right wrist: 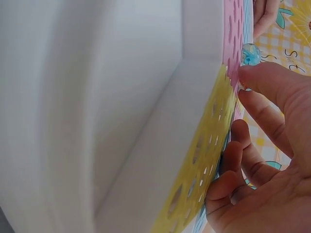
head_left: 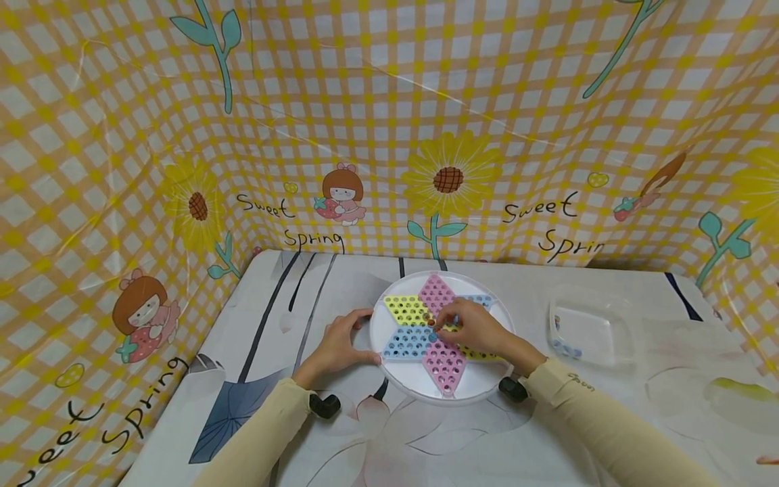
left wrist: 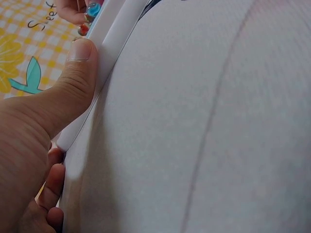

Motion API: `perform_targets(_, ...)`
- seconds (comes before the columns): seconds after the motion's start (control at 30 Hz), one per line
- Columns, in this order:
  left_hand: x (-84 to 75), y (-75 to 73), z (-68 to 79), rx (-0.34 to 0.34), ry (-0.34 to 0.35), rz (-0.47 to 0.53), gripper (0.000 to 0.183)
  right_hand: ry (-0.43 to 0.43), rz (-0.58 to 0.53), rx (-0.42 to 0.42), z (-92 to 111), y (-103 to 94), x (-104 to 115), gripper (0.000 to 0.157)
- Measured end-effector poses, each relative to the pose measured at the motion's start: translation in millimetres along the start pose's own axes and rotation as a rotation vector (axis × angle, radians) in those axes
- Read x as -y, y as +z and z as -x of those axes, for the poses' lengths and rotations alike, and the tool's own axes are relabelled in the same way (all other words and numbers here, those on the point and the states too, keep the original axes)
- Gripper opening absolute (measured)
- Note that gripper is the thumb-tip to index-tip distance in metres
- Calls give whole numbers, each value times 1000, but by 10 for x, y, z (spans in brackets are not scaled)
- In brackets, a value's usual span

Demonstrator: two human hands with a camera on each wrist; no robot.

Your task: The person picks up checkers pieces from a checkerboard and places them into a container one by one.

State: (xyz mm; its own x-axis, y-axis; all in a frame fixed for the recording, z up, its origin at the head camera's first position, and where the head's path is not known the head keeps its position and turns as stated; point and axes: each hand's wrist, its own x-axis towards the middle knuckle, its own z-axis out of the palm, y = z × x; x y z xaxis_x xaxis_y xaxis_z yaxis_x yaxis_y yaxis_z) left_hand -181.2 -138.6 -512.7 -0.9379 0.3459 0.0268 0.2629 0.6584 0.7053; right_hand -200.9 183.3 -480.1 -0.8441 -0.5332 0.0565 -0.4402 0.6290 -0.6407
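A round white Chinese checkers board (head_left: 389, 379) lies on the table, its star of pink, yellow and blue points dotted with holes. At its left rim my left hand (head_left: 337, 345) holds the edge, thumb (left wrist: 80, 73) laid against the rim and the other fingers farther along it. My right hand (head_left: 475, 328) is over the star's middle, thumb and index fingertips pinching a small glass marble (right wrist: 246, 89) that they mostly hide. Close to those fingertips sits a clear marble with blue swirls (right wrist: 251, 54). A reddish marble (left wrist: 83, 30) shows beside the blue one in the left wrist view.
A clear plastic box (head_left: 593, 331) stands right of the board, with several marbles (head_left: 567, 349) at its left side. A yellow checked cloth (head_left: 377, 101) hangs behind the table and along the sides. The tabletop (head_left: 341, 453) bears a printed flower pattern.
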Motion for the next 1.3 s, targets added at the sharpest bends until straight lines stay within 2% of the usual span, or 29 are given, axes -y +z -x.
perform_targets(0.3, 1, 5, 14, -3, 2, 13, 95, 32, 19, 27, 10, -55, 19, 7)
perform_targets(0.53, -4, 16, 18, -1, 1, 12, 96, 7, 13, 23, 22, -138, 60, 9)
perform_targets(0.8, -12, 23, 13, -6, -12, 11, 96, -73, 28, -54, 17, -256, 85, 14)
perform_targets(1.3, 9, 18, -2, -5, 0, 10, 96, -159, 10, -158, -1, -546, 82, 18)
